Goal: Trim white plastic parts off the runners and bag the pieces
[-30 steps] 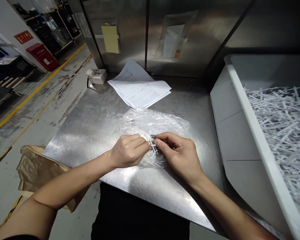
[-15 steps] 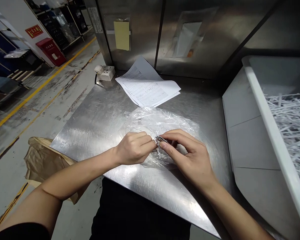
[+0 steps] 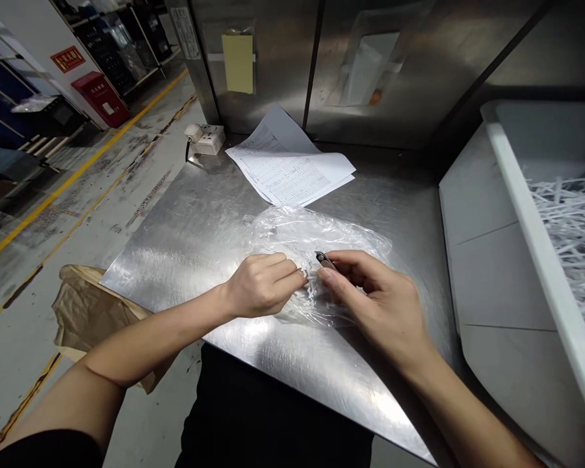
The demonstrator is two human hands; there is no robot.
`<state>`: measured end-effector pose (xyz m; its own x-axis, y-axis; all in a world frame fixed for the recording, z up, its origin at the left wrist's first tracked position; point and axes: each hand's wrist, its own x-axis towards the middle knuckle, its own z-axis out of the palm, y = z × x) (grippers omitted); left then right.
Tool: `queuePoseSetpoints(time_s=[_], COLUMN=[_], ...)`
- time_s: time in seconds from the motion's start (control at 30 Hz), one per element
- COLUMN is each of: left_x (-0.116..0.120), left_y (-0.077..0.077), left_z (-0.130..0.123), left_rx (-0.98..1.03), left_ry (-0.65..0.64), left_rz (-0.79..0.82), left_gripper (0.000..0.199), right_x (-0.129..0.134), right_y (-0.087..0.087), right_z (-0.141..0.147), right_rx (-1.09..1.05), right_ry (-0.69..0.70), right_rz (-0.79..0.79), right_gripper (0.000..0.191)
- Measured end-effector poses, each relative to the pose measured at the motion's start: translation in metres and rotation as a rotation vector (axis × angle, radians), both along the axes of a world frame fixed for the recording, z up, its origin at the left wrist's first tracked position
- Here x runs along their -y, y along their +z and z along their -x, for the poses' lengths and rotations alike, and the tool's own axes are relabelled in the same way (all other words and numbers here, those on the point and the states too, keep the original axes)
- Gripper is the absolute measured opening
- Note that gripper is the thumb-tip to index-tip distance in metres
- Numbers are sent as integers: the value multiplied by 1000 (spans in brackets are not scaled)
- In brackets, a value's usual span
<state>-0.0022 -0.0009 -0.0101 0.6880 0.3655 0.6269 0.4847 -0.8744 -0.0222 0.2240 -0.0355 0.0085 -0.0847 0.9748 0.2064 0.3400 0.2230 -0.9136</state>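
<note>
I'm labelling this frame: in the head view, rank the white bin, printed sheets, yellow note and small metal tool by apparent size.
1. White bin, cut off at the edge
2. Printed sheets
3. Yellow note
4. Small metal tool, partly covered by the right hand

Got a clear plastic bag [image 3: 283, 224] on the steel surface [image 3: 166, 237], between near and far edges. Got thin, branched white pieces [image 3: 311, 285] at its middle; can't tell if inside. Got a small metal clipper [image 3: 323, 259] held just beside them, pointing toward far left corner.
</note>
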Motion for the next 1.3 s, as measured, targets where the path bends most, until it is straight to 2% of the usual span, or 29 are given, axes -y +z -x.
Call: queuePoseSetpoints(time_s=[0.13, 0.3, 0.63, 0.83, 1.13, 1.3], left_x=[0, 0, 1, 1, 1, 2], left_y=[2, 3, 6, 6, 7, 4], left_z=[0, 0, -1, -1, -2, -4], left_rx=[-1, -5, 9, -2, -17, -18], left_ry=[13, 29, 9, 7, 11, 11], left_rz=[-20, -60, -69, -63, -132, -147], left_gripper=[23, 28, 30, 31, 33, 33], right_x=[2, 6, 9, 10, 11, 11], right_y=[5, 11, 3, 5, 8, 8], right_z=[2, 4, 5, 5, 5, 7], right_rx=[-12, 55, 110, 137, 171, 132], right_ry=[36, 64, 88, 92, 97, 65], right_rz=[43, -9, -99, -140, -115, -42], right_gripper=[20, 11, 8, 6, 12, 17])
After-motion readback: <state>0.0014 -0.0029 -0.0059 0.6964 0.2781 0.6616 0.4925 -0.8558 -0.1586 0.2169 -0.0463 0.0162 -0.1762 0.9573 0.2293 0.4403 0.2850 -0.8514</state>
